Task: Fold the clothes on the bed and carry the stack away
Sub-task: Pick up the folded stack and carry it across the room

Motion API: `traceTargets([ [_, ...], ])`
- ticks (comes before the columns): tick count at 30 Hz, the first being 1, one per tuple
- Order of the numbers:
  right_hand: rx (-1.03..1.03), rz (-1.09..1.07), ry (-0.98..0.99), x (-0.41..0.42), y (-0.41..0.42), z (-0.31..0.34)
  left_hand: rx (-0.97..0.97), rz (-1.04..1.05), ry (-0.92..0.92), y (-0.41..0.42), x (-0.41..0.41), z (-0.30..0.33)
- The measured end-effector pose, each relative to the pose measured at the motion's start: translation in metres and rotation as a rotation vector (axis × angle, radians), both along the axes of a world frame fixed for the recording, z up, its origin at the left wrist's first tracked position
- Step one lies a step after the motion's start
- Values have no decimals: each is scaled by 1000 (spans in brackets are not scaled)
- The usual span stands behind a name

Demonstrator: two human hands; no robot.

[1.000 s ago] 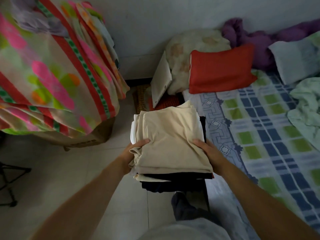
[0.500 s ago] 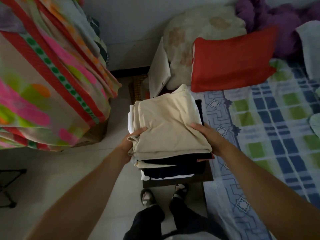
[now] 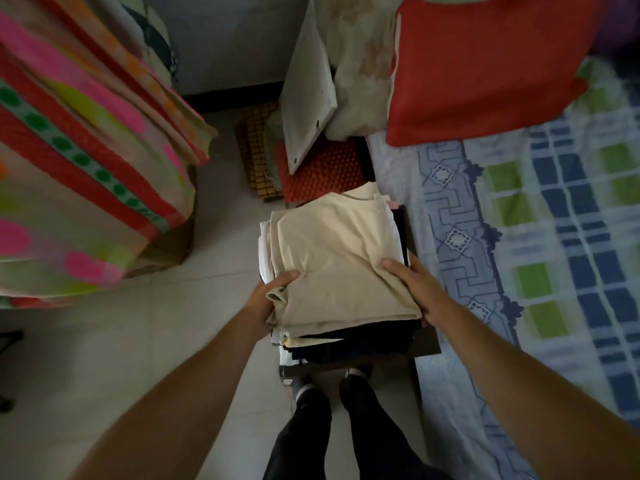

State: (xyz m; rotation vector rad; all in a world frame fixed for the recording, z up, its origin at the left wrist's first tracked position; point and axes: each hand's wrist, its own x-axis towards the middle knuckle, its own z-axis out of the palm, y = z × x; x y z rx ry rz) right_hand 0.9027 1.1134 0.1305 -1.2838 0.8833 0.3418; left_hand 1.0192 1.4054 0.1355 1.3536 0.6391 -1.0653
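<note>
We held the stack of folded clothes between both hands, just left of the bed. Our left hand curled its thumb over the stack's near-left corner, and our right hand gripped the right edge, thumb on top. The top garment was soft, creased beige cloth, roughly rectangular, over dark layers.

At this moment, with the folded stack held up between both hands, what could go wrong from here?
1. The stack of folded clothes is gripped only at its near edge by the left hand and right hand; the far end could sag and slide off.
2. The white layers jut out on the left and may slip loose.
3. The stack hides the floor ahead, where a red mat lies, a possible trip.
</note>
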Motion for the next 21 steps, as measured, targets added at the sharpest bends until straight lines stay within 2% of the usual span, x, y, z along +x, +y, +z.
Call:
traceTargets([
  [6,-47,-26,-12,0,-4,-2,-14,18,-87,-4,3,0],
  [15,-214,49,91,-10,2,-14,122,-8,-114,-10,-6,-13],
  [21,-217,155,107,-12,-4,1,274,-149,-124,-2,1,10],
])
